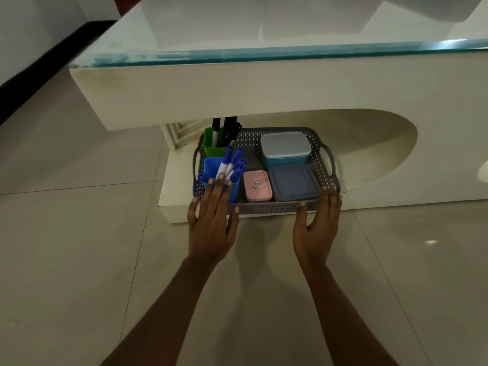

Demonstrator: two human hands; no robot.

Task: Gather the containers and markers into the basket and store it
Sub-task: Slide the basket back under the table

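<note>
Resting flat and open, both hands press the near rim of the grey basket (264,207): left hand (211,228) by the blue marker cup (214,170), right hand (318,231) at the right corner. Basket sits on the bench's lower ledge (177,180), gripped by neither.

Black markers' (227,128) tops behind tabletop (237,91)
</note>
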